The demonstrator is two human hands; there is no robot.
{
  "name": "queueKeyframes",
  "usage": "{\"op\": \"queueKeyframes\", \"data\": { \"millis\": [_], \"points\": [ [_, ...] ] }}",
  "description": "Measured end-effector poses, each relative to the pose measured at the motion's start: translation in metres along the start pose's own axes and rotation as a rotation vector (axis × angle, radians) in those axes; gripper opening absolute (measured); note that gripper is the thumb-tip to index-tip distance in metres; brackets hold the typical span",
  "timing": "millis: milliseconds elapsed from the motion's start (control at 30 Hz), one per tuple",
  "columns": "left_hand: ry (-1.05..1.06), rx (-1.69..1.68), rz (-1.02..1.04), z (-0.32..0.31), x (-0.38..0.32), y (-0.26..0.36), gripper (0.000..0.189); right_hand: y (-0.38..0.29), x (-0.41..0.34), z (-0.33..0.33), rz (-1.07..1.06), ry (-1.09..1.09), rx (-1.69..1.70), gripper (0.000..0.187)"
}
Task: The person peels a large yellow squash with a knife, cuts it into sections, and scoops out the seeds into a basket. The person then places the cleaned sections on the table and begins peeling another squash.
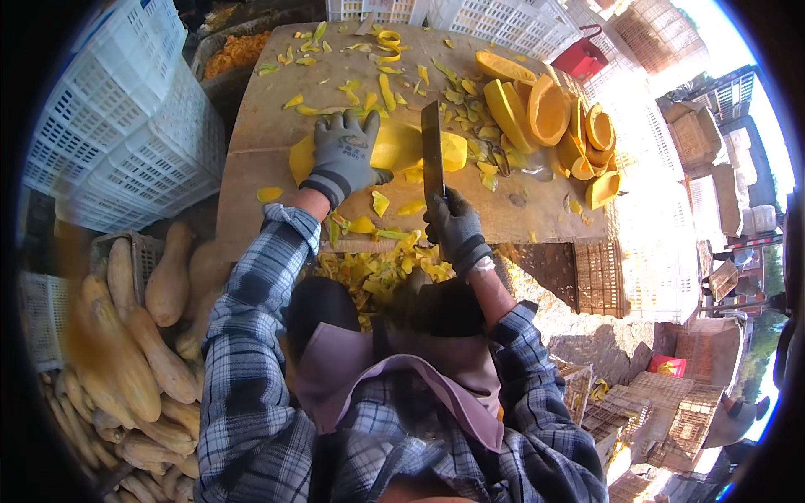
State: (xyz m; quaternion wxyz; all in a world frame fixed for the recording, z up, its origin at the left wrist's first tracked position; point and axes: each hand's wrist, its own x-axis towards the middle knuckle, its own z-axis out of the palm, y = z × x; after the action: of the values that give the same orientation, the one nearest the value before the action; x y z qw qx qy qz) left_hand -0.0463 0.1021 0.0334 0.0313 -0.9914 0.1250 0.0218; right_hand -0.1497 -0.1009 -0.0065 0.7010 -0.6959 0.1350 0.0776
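Note:
A peeled yellow squash (396, 146) lies lengthwise across the wooden table (264, 182). My left hand (344, 154), in a grey work glove, rests on its left part and presses it from above. In my gloved right hand (454, 226) is the handle of a cleaver (433, 148), its broad blade upright in front of the squash's right part. Whether the edge touches the flesh I cannot tell. Strips of peel (383, 94) are scattered around the squash. At the table's right sit several hollowed squash halves (547, 113), with a peeler (501, 160) beside them.
Whole unpeeled squashes (144, 339) are heaped on my left below stacked white plastic crates (126, 126). Peel scraps (377, 276) pile up under the table's front edge. A red container (580, 56) stands past the far right corner. More crates (654, 239) line the right side.

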Motion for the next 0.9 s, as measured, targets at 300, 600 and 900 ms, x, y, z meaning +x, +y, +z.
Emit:
{"op": "queueKeyframes", "data": {
  "millis": [300, 600, 900],
  "points": [
    [0.063, 0.037, -0.04, 0.007, -0.003, -0.009, 0.108, -0.204, -0.024, -0.001, -1.034, 0.15, -0.006, 0.023],
    [0.077, -0.003, -0.03, 0.01, 0.001, -0.006, 0.109, -0.014, 0.057, 0.025, 0.331, -0.163, -0.128, 0.027],
    [0.098, 0.029, 0.05, 0.006, 0.002, 0.003, 0.107, 0.054, 0.136, -0.016, 0.166, -0.485, -0.75, 0.024]
  ]
}}
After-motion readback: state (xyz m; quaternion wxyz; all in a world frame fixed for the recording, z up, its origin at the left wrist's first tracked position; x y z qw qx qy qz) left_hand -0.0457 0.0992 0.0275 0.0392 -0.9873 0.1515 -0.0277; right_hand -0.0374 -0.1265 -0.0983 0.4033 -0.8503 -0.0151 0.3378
